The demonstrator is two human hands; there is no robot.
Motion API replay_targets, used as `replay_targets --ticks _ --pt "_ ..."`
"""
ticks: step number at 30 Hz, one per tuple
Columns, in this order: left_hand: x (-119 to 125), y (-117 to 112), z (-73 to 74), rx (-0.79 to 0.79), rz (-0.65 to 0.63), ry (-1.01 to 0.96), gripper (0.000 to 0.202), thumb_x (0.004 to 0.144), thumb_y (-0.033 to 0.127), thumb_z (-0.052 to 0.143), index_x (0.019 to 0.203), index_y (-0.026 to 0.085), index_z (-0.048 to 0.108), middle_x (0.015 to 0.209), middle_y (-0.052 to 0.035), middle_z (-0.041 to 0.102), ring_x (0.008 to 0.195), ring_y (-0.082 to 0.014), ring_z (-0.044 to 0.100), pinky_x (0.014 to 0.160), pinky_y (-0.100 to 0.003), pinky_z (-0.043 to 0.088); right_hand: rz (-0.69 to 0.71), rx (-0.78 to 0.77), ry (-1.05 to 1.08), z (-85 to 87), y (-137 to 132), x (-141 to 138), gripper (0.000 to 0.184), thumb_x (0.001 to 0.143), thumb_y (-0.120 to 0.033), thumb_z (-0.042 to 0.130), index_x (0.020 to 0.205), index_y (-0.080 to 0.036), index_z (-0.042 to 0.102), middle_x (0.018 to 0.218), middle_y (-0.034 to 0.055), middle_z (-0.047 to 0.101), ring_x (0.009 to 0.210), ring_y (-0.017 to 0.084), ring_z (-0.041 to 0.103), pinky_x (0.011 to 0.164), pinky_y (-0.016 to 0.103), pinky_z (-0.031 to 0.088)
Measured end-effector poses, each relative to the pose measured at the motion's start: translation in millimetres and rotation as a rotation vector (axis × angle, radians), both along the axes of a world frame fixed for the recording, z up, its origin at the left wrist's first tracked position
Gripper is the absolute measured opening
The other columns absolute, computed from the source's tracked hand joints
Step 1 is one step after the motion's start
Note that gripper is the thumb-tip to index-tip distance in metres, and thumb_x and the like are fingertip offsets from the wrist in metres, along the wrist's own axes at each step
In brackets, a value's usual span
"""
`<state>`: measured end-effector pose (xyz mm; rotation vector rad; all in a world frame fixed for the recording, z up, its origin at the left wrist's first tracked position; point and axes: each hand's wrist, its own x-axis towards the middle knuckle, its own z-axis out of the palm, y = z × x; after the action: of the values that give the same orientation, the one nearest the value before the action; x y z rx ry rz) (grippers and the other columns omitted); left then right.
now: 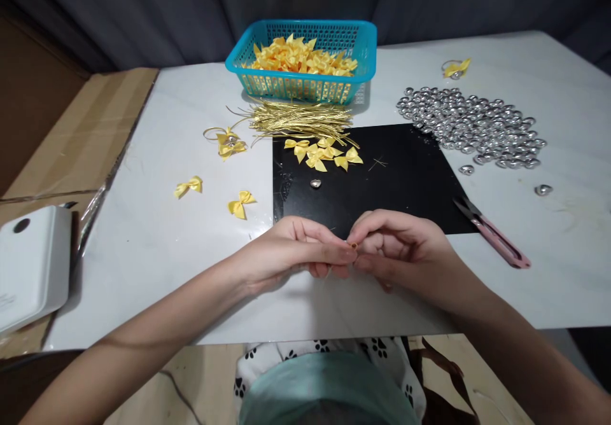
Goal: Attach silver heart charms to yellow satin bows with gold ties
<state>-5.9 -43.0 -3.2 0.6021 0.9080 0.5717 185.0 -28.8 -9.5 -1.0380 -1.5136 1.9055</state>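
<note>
My left hand (296, 250) and my right hand (398, 243) meet at the near edge of the black mat (405, 177). Both are closed in a pinch on a tiny gold piece (353, 245) held between their fingertips; it is too small to name for certain. A bundle of gold cords (300, 119) lies beyond the mat, beside a small pile of yellow ribbon bows (322, 153). One silver bead (316, 183) sits alone on the mat.
A blue basket (305, 84) of yellow bows stands at the back. A heap of silver beads (472, 126) lies right, pink thread snips (494, 234) nearer. Loose bows (188, 186) and a finished bow (229, 145) lie left. A white device (31, 263) rests on cardboard (81, 132).
</note>
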Motion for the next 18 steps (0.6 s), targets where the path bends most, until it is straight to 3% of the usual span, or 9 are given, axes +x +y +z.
replay_targets --ticks 13,18 --pt "-1.3 1.8 -2.2 0.025 -0.072 0.038 0.005 0.064 0.016 0.076 0.06 0.017 0.074 0.055 0.0004 0.069 0.046 -0.0043 0.048 0.047 -0.017 0.035 -0.005 -0.11 0.002 0.6 -1.3 1.5 0.028 0.068 -0.038 0.078 0.076 -0.018 0.061 0.059 -0.0043 0.051 0.041 0.004 0.043 0.034 0.014 0.038" --pt "-1.4 2.6 -0.2 0.03 -0.112 0.048 0.004 0.064 0.015 0.077 0.062 0.017 0.074 0.056 0.001 0.069 0.047 -0.0042 0.05 0.048 -0.016 0.036 0.016 -0.142 -0.01 2.3 -0.8 -0.1 0.028 0.072 -0.041 0.075 0.076 -0.018 0.06 0.056 -0.0042 0.053 0.041 0.004 0.043 0.035 0.014 0.037"
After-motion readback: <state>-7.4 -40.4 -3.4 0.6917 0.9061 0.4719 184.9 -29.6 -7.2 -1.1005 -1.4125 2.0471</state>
